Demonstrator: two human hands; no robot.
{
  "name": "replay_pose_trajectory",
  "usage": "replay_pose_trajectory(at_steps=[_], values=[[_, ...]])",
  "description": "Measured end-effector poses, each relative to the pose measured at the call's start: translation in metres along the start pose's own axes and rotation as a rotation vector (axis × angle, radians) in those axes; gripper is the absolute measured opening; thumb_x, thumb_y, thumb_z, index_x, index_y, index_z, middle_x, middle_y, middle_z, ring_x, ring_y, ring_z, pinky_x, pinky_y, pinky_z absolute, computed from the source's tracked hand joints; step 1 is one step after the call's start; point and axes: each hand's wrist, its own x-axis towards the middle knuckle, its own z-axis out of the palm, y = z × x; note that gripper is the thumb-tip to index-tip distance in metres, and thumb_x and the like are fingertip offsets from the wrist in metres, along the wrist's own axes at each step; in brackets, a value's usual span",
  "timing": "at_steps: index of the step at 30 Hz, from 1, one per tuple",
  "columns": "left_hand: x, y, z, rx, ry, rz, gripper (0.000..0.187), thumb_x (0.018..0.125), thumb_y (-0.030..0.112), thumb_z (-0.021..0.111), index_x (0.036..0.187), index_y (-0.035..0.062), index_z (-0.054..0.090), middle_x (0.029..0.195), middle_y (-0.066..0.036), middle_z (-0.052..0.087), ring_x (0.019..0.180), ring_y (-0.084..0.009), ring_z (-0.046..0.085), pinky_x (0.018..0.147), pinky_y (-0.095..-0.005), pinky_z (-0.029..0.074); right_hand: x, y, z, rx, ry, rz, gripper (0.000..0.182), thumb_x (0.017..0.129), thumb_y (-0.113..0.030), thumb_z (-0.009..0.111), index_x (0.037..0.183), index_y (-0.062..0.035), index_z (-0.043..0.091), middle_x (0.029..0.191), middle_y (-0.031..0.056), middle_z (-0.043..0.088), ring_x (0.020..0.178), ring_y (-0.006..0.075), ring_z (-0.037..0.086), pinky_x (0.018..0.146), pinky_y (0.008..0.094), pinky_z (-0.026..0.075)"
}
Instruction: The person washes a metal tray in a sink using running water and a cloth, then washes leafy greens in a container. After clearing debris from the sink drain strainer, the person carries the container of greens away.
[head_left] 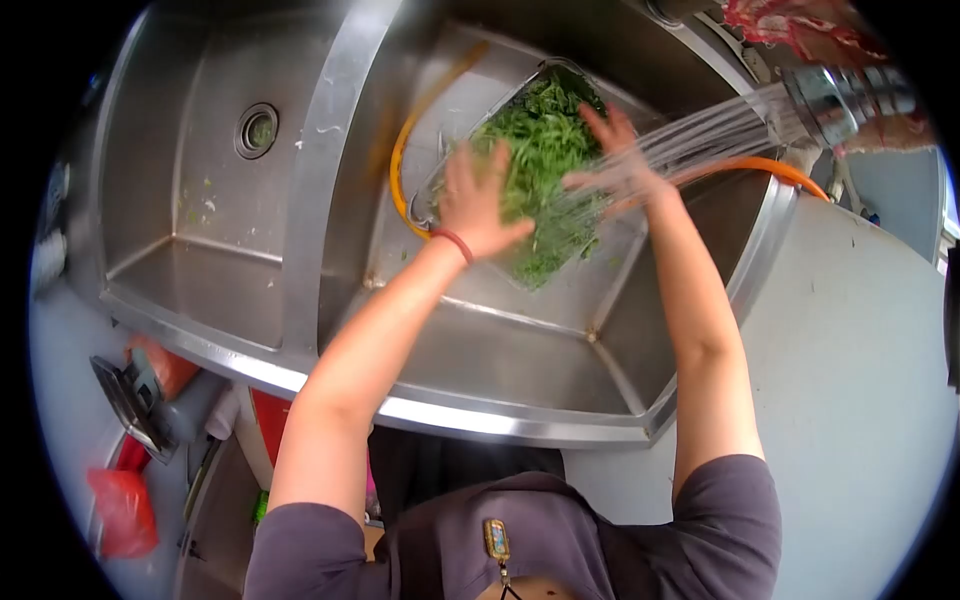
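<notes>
Chopped leafy greens lie in a rectangular see-through container in the right basin of a steel sink. My left hand is over the left side of the greens with its fingers spread, slightly blurred. At the right side of the greens is my right hand, its fingers apart too. Water from a metal spray head streams across the right hand and onto the leaves. Neither hand is closed round anything. Motion and spray hide whether the fingertips touch the leaves.
An orange hose curves inside the right basin. The left basin has a drain and small green scraps. A steel divider separates them. A pale counter lies to the right, a red bag at lower left.
</notes>
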Motion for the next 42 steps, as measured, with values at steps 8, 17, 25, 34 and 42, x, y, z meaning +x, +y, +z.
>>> replay_pose_trajectory(at_steps=[8, 17, 25, 34, 42], values=[[0.055, -0.016, 0.072, 0.432, 0.152, 0.199, 0.089, 0.067, 0.012, 0.070, 0.140, 0.0305, 0.022, 0.140, -0.019, 0.027, 0.122, -0.0362, 0.037, 0.093, -0.0562, 0.031, 0.023, 0.082, 0.115, 0.345, 0.122, 0.074, 0.110, 0.055, -0.048, 0.078, 0.143, -0.0166, 0.019, 0.146, 0.0190, 0.015, 0.130, 0.0441, 0.021, 0.101, 0.0499, 0.032], [0.033, 0.004, 0.022, -0.867, -0.098, -0.022, 0.094, 0.061, 0.016, 0.078, 0.135, -0.0025, 0.023, 0.129, -0.023, 0.038, 0.124, -0.0354, 0.034, 0.103, -0.0396, 0.031, -0.061, -0.037, -0.025, 1.043, 0.071, 0.283, 0.099, 0.066, -0.030, 0.080, 0.139, 0.0008, 0.020, 0.131, 0.0198, 0.043, 0.119, 0.0262, 0.044, 0.098, 0.0367, 0.038], [0.019, -0.013, 0.033, 0.028, 0.127, 0.263, 0.121, 0.055, 0.037, 0.083, 0.144, 0.0176, 0.004, 0.141, -0.028, 0.009, 0.129, -0.0476, 0.015, 0.106, -0.0514, 0.022, 0.035, -0.030, 0.049, -0.254, 0.072, 0.025, 0.093, 0.056, -0.033, 0.080, 0.136, -0.0256, 0.035, 0.145, 0.0195, 0.020, 0.133, 0.0358, 0.023, 0.103, 0.0478, 0.029], [0.048, -0.033, 0.076, 0.106, 0.124, 0.165, 0.068, 0.070, 0.016, 0.069, 0.128, -0.0028, 0.038, 0.139, -0.029, 0.017, 0.128, -0.0444, 0.022, 0.106, -0.0431, 0.027, 0.000, -0.040, 0.031, 0.275, -0.074, 0.293, 0.086, 0.059, -0.032, 0.076, 0.132, -0.0107, 0.039, 0.138, 0.0191, 0.034, 0.125, 0.0368, 0.035, 0.097, 0.0450, 0.037], [0.013, 0.023, -0.006, 0.085, 0.125, 0.259, 0.056, 0.067, 0.006, 0.070, 0.120, 0.0060, 0.051, 0.134, -0.023, 0.036, 0.120, -0.0392, 0.038, 0.099, -0.0403, 0.036, -0.091, -0.090, 0.010, 0.367, 0.512, -0.061, 0.055, 0.070, -0.012, 0.070, 0.121, -0.0104, 0.051, 0.127, 0.0215, 0.045, 0.121, 0.0314, 0.044, 0.097, 0.0381, 0.039]])
